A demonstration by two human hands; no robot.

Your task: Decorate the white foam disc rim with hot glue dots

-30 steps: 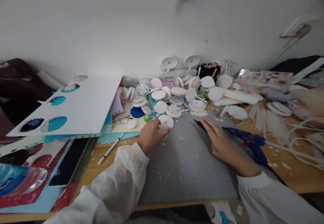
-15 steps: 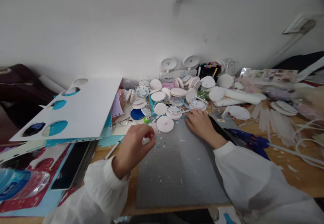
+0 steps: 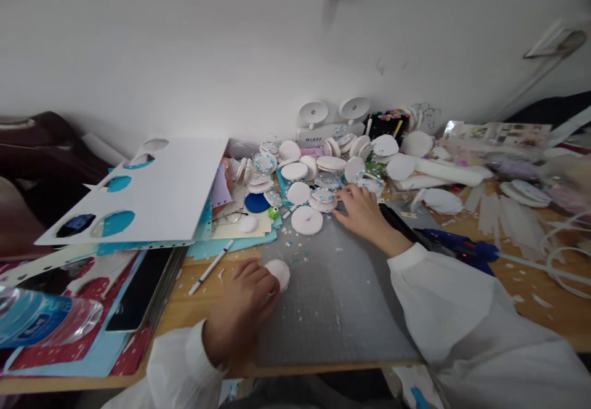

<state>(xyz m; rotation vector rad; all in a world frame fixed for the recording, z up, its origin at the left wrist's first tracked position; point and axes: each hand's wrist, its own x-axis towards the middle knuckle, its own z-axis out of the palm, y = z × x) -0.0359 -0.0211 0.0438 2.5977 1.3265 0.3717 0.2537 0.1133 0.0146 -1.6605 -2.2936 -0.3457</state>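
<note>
seen from the head camera, a person in white sleeves works at a cluttered wooden tabletop [image 3: 203, 301] set against a white wall. the left hand [image 3: 244, 307] rests at the near left edge of a grey cutting mat [image 3: 332, 310], its grip curled over a small white foam disc [image 3: 279, 271] that lies on the mat, fingers pressed on the disc's near side. the right hand [image 3: 364, 212] reaches to the mat's far edge, fingers spread and loosely open, fingertips touching a heap of white foam discs [image 3: 323, 172], some dotted with blue; whether it has hold of any cannot be told. a larger white disc [image 3: 307, 220] lies on the mat just left of that hand. a blue glue gun [image 3: 457, 250] lies right of the mat, beside the right forearm. to the left, a white board with round cut-outs [image 3: 161, 193] leans over blue sheets, a white pen [image 3: 210, 267] lies near the left hand, and a plastic bottle [image 3: 41, 319] sits at the far left.
</note>
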